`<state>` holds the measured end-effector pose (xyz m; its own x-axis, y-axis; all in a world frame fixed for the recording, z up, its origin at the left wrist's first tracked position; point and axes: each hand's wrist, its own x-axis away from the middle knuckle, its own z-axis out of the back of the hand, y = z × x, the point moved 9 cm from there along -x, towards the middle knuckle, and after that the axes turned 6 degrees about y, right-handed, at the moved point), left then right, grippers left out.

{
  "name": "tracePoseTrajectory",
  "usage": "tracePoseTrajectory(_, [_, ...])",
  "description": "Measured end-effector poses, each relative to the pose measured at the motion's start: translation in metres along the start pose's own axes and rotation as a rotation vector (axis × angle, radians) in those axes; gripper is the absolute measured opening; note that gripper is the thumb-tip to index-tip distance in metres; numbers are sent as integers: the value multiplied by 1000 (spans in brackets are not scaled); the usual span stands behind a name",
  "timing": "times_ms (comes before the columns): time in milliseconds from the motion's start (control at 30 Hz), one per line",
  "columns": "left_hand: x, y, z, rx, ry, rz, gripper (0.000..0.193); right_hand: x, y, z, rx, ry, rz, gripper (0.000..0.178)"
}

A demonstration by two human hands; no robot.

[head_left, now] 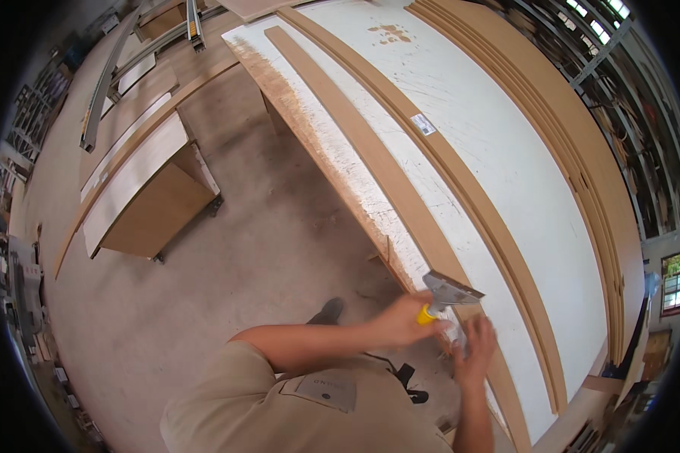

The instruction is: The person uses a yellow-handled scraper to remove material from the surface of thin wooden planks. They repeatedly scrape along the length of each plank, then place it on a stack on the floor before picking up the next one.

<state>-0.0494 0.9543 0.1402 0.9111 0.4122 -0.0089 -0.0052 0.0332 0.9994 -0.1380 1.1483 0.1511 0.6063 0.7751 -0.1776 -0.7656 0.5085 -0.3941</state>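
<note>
My left hand [404, 321] grips a scraper with a wide metal blade [449, 289] and a yellow handle end [425, 314]. Its blade is held over a long narrow brown wooden strip [378, 162], near the front edge of the white-topped table [310, 113]. On the near stretch of that strip, my right hand [476, 347] has its fingers bent over the wood and its thumb toward the near edge. Both hands are slightly blurred, and the right fingertips are partly hidden. A second strip [468, 181] with a small white label runs alongside, farther in.
Several long brown boards [536, 106] lie stacked along the table's far side. Brown dust covers its near edge. To the left stands a low cabinet on casters [159, 204] with a long strip across it. Metal rails [98, 98] extend behind it. Racks [619, 98] hold material at the right.
</note>
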Motion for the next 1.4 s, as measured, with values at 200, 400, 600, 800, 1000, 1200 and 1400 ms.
tracePoseTrajectory(200, [12, 46, -118, 159, 30, -78, 44, 64, -37, 18, -823, 0, -509, 52])
tracePoseTrajectory(400, [54, 55, -259, -431, -314, -425, 65, 199, 102, 106, -653, 251, -853, 44])
tracePoseTrajectory(600, [112, -16, -409, -968, -339, -532, 86, 376, 246, 197, -531, 568, -800, 34])
tracePoseTrajectory(800, [170, -26, -542, -969, -539, -565, 88, 479, 327, 239, -552, 451, -888, 32])
tracePoseTrajectory(1000, [207, -25, -616, -982, -672, -650, 87, 513, 355, 268, -316, 321, -828, 33])
tracePoseTrajectory(1200, [229, -34, -639, -751, -636, -641, 81, 555, 361, 310, -260, 195, -784, 44])
tracePoseTrajectory(1400, [215, -11, -624, -866, -467, -601, 70, 605, 411, 363, -139, 77, -595, 46])
